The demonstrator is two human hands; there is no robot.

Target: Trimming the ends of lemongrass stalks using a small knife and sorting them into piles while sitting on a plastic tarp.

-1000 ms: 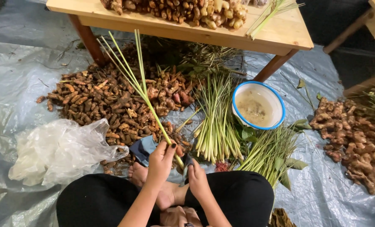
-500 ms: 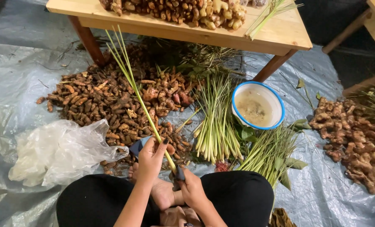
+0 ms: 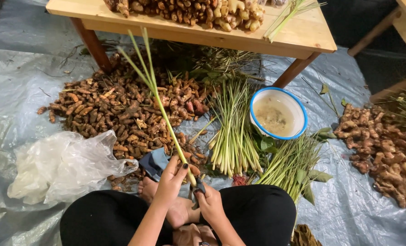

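My left hand (image 3: pixel 172 178) grips a long green lemongrass stalk (image 3: pixel 159 100) near its pale base; the stalk rises up and to the left over the root pile. My right hand (image 3: pixel 208 203) is closed around a small dark tool at the stalk's base; the tool is mostly hidden, so its kind is unclear. Both hands work just above my crossed legs in black trousers (image 3: pixel 257 214) and bare feet.
A turmeric root pile (image 3: pixel 121 109) lies ahead left and a crumpled clear plastic bag (image 3: pixel 61 166) near left. Bundled lemongrass (image 3: pixel 232 132), a blue-rimmed white bowl (image 3: pixel 298 109) and more stalks (image 3: pixel 294 164) sit right. Ginger (image 3: pixel 385 150) is far right, a wooden table (image 3: pixel 303 34) ahead.
The stalk has swung leftward and its base has been drawn closer to my lap. My right hand has moved in tighter against the stalk's base.
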